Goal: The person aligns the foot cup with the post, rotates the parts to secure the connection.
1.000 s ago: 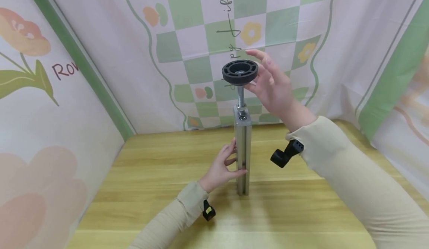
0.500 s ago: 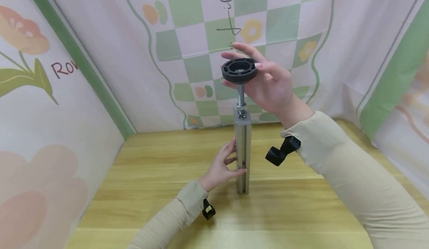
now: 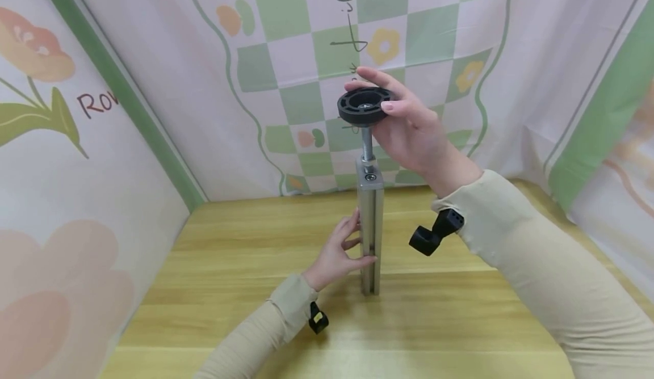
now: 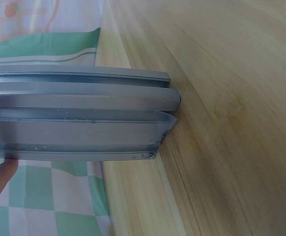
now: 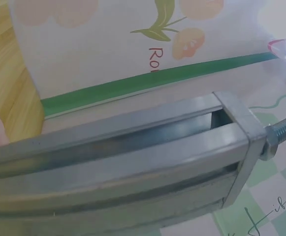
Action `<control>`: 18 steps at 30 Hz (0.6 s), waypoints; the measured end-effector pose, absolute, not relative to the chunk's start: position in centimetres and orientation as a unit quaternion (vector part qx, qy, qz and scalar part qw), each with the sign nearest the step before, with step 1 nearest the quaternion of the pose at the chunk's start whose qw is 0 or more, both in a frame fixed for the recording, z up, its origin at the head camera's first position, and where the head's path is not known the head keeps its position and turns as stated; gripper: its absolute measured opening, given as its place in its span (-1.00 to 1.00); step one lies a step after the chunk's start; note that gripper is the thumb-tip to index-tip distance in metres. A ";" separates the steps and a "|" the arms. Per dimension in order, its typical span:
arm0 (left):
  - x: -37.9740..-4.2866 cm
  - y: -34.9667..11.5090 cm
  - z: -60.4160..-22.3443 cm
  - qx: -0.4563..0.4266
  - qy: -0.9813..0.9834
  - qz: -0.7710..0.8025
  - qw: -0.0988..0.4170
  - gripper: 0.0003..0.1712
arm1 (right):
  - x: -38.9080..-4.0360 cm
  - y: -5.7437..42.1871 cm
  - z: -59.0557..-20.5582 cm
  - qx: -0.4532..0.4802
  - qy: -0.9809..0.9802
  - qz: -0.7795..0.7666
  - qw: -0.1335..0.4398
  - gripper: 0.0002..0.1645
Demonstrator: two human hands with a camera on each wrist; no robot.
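A slotted aluminium profile [image 3: 370, 220] stands upright on the table, its lower end down on the wood. My left hand [image 3: 333, 262] grips it low from the left, thumb across the near face. An end plate caps its top, and a threaded rod [image 3: 367, 143] with a nut [image 5: 270, 143] rises from there. On the rod sits a black round levelling foot [image 3: 352, 117], ring side up. With the thumb on the rim and the other fingers round the far side, my right hand [image 3: 411, 135] holds this foot. The left wrist view shows the profile's rough-cut lower end [image 4: 165, 135].
The wooden table [image 3: 245, 243] runs back to a hanging checked cloth [image 3: 306, 67] close behind the profile. Printed cloth walls [image 3: 76, 186] stand at both sides. A black wrist mount [image 3: 426, 240] sticks out below the right sleeve.
My right hand has come from beside the levelling foot onto its rim, and the thumb has shifted along the rim towards the front. My left hand and the profile stay put.
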State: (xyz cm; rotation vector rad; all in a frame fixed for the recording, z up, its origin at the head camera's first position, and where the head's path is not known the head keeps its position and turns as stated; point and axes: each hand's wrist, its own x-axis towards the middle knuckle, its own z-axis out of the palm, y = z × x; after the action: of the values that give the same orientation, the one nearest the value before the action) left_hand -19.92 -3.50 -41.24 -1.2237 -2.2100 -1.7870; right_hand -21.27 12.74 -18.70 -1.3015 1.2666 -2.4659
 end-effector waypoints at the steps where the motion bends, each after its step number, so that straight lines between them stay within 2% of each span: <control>1: -19.9 -3.5 -41.2 -0.394 -0.715 -0.577 0.022 0.32 | -21.3 12.8 -18.7 -0.430 0.410 -0.804 0.038 -0.53; 8: -19.9 -3.4 -41.0 -0.393 -0.715 -0.577 0.019 0.29 | -21.1 13.2 -18.6 -0.444 0.430 -0.786 -0.003 -0.65; 18: -19.8 -3.3 -41.1 -0.398 -0.706 -0.585 0.023 0.31 | -20.0 12.8 -18.2 -0.360 0.537 -0.756 -0.099 -0.55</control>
State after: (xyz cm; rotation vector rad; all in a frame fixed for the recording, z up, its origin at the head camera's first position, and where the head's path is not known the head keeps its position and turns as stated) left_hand -19.82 -3.28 -41.13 -1.2315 -2.1869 -1.8105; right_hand -20.00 12.82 -18.18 -1.2097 1.8034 -2.5372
